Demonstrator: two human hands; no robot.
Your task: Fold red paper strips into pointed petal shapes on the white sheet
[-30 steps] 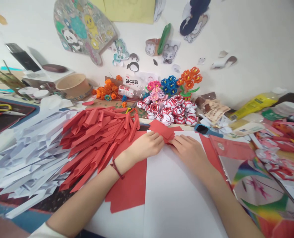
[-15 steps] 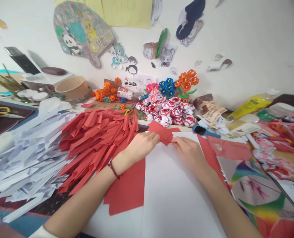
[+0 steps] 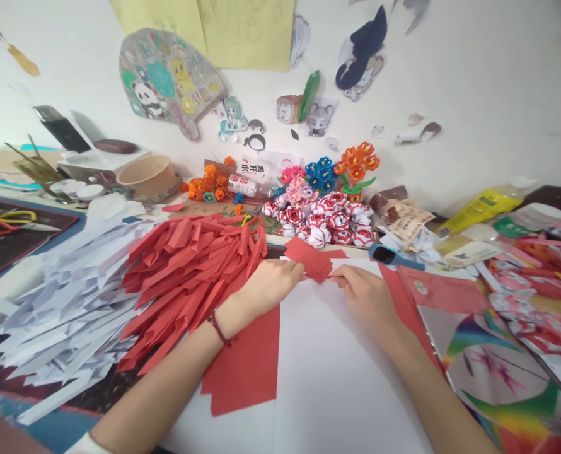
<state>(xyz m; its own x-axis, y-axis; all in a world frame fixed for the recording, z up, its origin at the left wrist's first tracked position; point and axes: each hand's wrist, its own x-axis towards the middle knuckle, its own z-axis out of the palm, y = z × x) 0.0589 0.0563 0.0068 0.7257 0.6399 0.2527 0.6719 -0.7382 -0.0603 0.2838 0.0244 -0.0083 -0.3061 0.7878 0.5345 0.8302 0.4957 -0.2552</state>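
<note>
Small overlapping pieces of red paper [image 3: 312, 257] lie at the top of a large white sheet [image 3: 337, 378]. At their lower left edge, my left hand [image 3: 275, 282] is closed with its fingertips pinching red paper. My right hand [image 3: 365, 293] pinches from the other side, thumb and forefinger together at the lower right corner. How much of the paper is between the fingertips is partly hidden. Under my left forearm lie larger red sheets [image 3: 245, 372]. Left of them is a heap of folded red paper strips [image 3: 186, 271], beside a heap of folded white strips [image 3: 82, 302].
Behind the hands stand red-and-white paper flowers [image 3: 337, 221] and an orange flower pot piece [image 3: 356, 165]. A smartwatch [image 3: 384, 254] lies right of the red pieces, near a patterned plastic packet [image 3: 493, 359]. Scissors [image 3: 11, 224] rest at far left; a yellow-labelled bottle [image 3: 483, 205] lies back right.
The camera view has tipped slightly, so the scene sits a little lower and further right. Both hands stay at the red pieces, with the right fingertips slightly further from the left ones.
</note>
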